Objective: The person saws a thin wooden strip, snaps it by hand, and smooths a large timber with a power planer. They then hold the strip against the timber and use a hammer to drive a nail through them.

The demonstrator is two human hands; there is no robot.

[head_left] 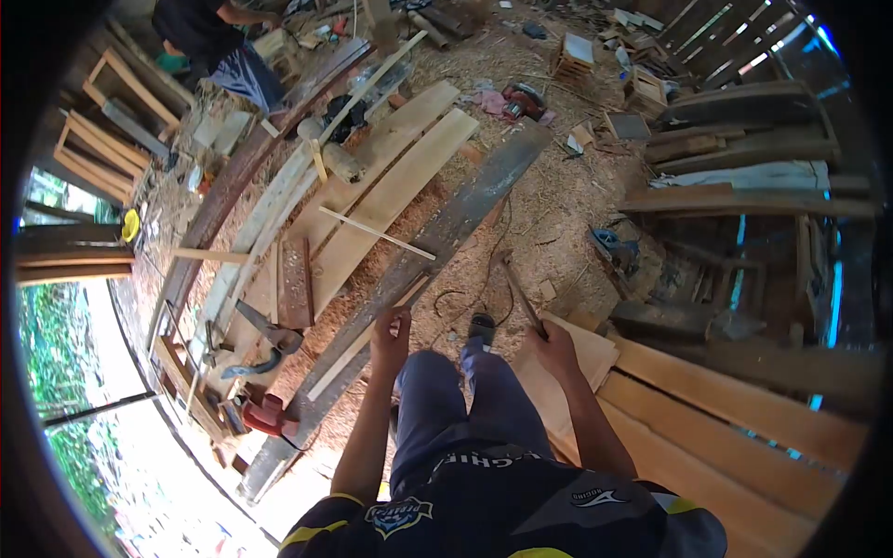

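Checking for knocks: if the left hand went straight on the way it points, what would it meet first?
Probably the pale wood strip on the dark plank, by the left hand's fingers; depth is unclear.

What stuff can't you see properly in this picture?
All in the head view:
- Other person: head cut off by the top edge.
- Thin tool: its near end is hidden by the right hand.
- Left hand: too small to tell if its fingers touch the pale strip.
- Big shirt letters: some are hidden by folds.
- Plants outside: too blurred to tell what kind.
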